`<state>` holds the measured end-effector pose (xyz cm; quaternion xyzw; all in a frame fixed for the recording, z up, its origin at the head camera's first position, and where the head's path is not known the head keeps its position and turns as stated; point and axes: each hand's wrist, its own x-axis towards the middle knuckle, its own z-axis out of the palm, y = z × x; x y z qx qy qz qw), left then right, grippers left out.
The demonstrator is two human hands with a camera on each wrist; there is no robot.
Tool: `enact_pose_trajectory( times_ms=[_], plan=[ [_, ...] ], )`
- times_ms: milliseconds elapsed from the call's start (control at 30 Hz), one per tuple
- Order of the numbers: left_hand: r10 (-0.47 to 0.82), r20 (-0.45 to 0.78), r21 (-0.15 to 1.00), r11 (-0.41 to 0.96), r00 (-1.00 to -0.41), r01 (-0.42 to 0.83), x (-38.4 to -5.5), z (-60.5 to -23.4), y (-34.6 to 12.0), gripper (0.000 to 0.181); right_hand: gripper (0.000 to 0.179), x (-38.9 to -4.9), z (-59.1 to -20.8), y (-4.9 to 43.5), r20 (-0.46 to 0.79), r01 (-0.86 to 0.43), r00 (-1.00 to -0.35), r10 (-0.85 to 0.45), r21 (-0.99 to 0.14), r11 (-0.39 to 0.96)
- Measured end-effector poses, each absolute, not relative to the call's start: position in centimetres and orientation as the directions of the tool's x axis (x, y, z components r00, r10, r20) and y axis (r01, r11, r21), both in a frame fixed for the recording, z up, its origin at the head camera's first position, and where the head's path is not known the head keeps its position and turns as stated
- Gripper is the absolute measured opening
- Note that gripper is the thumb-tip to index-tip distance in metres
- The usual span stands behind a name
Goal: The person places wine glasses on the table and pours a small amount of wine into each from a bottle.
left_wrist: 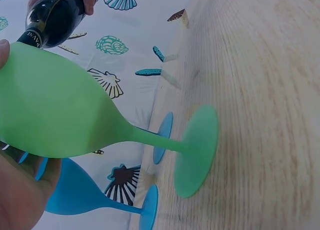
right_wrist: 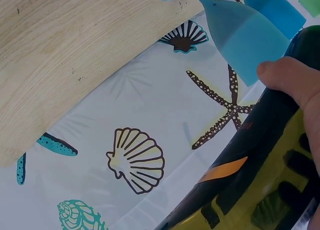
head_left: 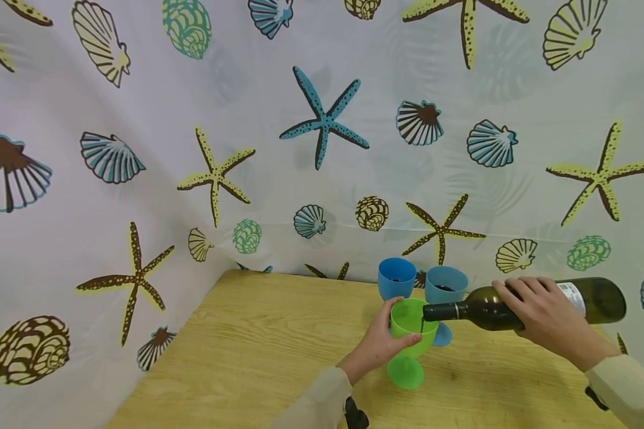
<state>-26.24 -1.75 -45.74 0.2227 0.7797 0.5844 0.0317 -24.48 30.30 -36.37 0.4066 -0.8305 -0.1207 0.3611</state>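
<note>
My left hand (head_left: 375, 348) grips a green plastic goblet (head_left: 406, 373) by its bowl, thumb on the near side. The goblet stands nearly upright, its foot low over the wooden table. From the right, my right hand (head_left: 553, 319) holds a dark glass wine bottle (head_left: 491, 308) around its body, tipped almost level. The bottle's mouth is over the goblet's rim, and a thin dark stream runs down inside the bowl. In the right wrist view the thumb (right_wrist: 285, 77) lies along the bottle (right_wrist: 235, 180).
Behind the green goblet stand a darker blue goblet (head_left: 397, 274) and a lighter blue goblet (head_left: 445, 280), each with dark liquid inside. The wooden table (head_left: 247, 345) ends at a white curtain (head_left: 268, 190) printed with shells and starfish.
</note>
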Motion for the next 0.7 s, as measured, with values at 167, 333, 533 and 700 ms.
enact_pose_trajectory(
  times_ms=[167,333,533,700],
  plan=[
    [0.381,0.208,0.926,0.221,-0.901,0.307,-26.18,-45.75,-1.74,0.075,0.101,-24.48,-36.3,30.26,0.493,-0.586,-0.417,-0.763,0.496,0.641],
    [0.379,0.198,0.929,0.221,-0.904,0.296,-26.04,-45.63,-1.7,0.076,0.102,-24.38,-36.24,30.27,0.486,-0.582,-0.423,-0.764,0.5,0.641],
    [0.38,0.202,0.926,0.225,-0.903,0.302,-26.05,-45.49,-1.72,0.077,0.101,-24.45,-36.19,30.31,0.492,-0.585,-0.42,-0.763,0.495,0.642],
    [0.382,0.207,0.924,0.226,-0.901,0.308,-26.0,-45.66,-1.71,0.077,0.1,-24.43,-36.35,30.34,0.493,-0.589,-0.418,-0.763,0.492,0.641]
  ],
)
